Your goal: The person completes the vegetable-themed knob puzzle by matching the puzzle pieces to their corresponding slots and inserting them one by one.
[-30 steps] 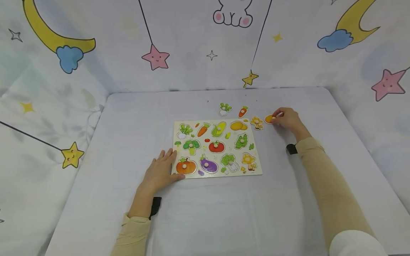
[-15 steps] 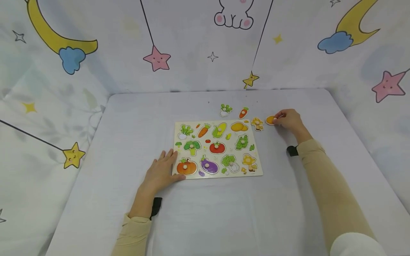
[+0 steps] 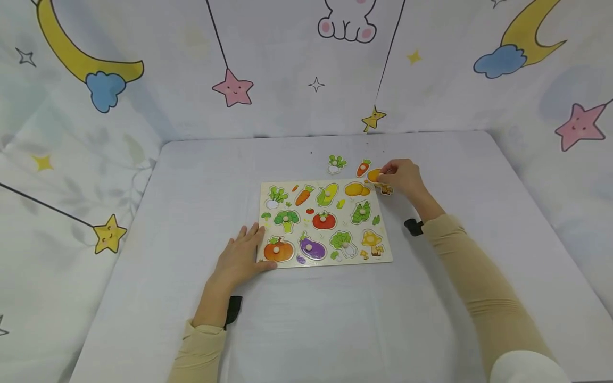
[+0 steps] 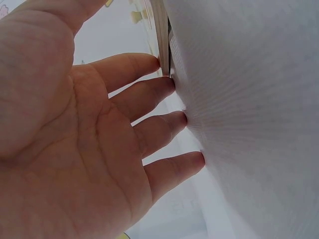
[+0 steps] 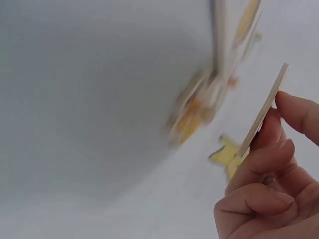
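My right hand (image 3: 404,178) pinches a potato puzzle piece (image 3: 373,174) by its knob, beyond the board's far right corner. In the right wrist view the potato piece shows edge-on, tilted, between thumb and fingers. It partly covers the mushroom piece (image 3: 386,190) in the head view. My left hand (image 3: 239,258) rests at the left edge of the wooden puzzle board (image 3: 355,231), fingers spread, thumb on the near corner. Fingertips touch the cloth in the left wrist view. Potato, carrot, turnip and mushroom pictures on the board have no knobbed pieces over them.
A turnip piece (image 3: 337,165) and a carrot piece (image 3: 363,168) lie behind the board on the white cloth. Knobbed pieces, among them a tomato (image 3: 330,222) and a pumpkin (image 3: 284,251), sit in the board. A patterned curtain stands around the table's back and sides.
My right hand has moved left with the potato piece, from right of the mushroom piece to over it. The left hand has stayed in place on the board.
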{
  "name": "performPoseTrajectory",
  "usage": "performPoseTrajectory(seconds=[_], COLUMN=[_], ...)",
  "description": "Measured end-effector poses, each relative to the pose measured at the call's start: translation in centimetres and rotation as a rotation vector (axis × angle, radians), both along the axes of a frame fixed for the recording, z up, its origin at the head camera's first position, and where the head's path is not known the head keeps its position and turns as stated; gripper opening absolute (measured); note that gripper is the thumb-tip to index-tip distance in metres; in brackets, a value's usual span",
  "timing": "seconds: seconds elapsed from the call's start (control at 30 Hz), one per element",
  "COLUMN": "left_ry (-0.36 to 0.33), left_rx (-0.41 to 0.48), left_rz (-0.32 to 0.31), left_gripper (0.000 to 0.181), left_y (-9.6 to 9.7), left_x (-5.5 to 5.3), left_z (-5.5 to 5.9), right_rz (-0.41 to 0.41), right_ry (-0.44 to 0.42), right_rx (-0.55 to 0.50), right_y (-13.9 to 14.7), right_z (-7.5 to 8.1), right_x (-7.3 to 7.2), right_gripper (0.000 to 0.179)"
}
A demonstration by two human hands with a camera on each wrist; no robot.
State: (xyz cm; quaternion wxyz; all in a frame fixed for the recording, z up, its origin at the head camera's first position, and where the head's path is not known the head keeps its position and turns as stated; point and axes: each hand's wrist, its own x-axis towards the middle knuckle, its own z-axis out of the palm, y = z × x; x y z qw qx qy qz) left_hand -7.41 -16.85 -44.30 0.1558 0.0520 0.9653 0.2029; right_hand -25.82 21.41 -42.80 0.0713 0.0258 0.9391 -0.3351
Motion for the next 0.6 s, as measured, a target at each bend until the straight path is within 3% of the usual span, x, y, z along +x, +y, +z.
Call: performPoseTrajectory(seconds=[0.3,0.6], left_ry=[0.001,0.008], left_rx=[0.015,0.011], left_rz=[0.003,0.001], left_gripper=[0.097,0.095], left_y=[0.0,0.1], left_x=[0.1,0.1], left_z=[0.0,0.1], right_rz=[0.088,0.119], right_ry=[-0.037,-0.046], right_rx=[0.041,0.124], right_y=[-4.8,-5.2], right_z=[-0.4,-1.0], right_x=[1.0,0.9], right_gripper=[0.019,0.017])
